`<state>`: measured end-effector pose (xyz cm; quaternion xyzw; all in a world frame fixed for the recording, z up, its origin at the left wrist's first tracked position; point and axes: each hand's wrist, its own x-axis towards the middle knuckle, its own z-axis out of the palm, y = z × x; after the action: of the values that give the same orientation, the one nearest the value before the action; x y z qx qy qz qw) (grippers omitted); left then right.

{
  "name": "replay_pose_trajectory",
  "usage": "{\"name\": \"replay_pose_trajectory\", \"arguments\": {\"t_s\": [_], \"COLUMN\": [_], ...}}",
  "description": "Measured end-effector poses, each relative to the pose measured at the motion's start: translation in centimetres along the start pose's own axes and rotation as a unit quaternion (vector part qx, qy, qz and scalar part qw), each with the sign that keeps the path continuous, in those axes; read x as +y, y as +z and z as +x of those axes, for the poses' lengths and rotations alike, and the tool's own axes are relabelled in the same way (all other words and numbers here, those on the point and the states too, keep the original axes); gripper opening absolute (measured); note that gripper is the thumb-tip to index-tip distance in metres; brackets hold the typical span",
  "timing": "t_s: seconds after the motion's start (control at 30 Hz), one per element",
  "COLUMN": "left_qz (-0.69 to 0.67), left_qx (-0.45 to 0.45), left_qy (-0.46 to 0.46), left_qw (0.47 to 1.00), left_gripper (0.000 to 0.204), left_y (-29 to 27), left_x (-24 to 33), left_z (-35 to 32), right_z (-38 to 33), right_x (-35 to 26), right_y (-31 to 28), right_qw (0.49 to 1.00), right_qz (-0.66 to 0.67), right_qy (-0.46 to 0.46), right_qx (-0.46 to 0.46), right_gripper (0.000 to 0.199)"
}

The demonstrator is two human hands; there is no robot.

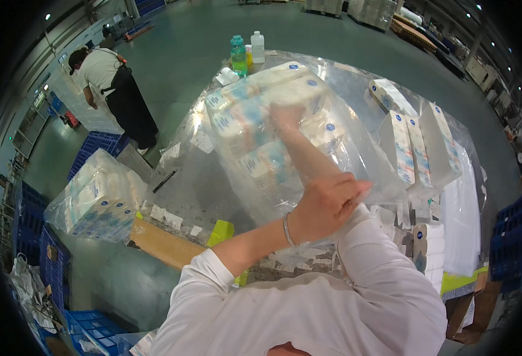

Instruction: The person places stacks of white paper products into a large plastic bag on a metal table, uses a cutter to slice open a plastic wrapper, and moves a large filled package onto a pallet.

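Observation:
A clear plastic bag [362, 154] lies on the table around several white tissue packs [261, 121] with blue and orange print. My right arm reaches into this bag, and my right hand [286, 117] rests against the packs; film and blur hide its fingers. Crossed over that forearm is my left hand [326, 204], a bracelet on its wrist. Its fingers are closed in a pinch on the bag's film near the opening.
Loose tissue packs [418, 148] stand at right beside plastic sheets [460, 207]. Bottles [238, 56] stand at the far edge; a black pen [165, 181] lies at left. A bagged bundle [100, 199] sits left of the table. Another person [115, 89] bends by blue crates [97, 148].

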<state>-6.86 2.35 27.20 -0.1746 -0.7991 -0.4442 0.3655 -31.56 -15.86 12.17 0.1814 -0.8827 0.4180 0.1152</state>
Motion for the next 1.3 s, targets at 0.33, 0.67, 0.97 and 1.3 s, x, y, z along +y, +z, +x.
{"name": "replay_pose_trajectory", "arguments": {"t_s": [0.33, 0.67, 0.97, 1.3], "left_qz": [0.077, 0.156, -0.174, -0.404], "left_qx": [-0.138, -0.334, -0.368, -0.302], "left_qy": [-0.171, -0.112, -0.563, -0.665], "left_qw": [0.972, 0.923, 0.720, 0.550], "left_gripper": [0.025, 0.045, 0.039, 0.061], "left_y": [2.4, 14.7, 33.2, 34.3], "left_x": [-6.1, -6.4, -6.4, -1.1], "left_z": [-6.9, -9.4, -13.0, -10.7], "right_z": [-15.1, -32.2, -34.9, -33.7], "right_x": [14.2, 45.7, 42.1, 36.3], "right_y": [-20.1, -55.3, -50.8, -45.8], "right_qw": [0.896, 0.830, 0.930, 0.675], "right_qz": [0.337, -0.331, 0.044, 0.578], "right_qy": [0.147, 0.343, 0.366, 0.428], "right_qx": [-0.248, 0.289, -0.001, 0.169], "right_gripper": [0.024, 0.037, 0.066, 0.065]}}
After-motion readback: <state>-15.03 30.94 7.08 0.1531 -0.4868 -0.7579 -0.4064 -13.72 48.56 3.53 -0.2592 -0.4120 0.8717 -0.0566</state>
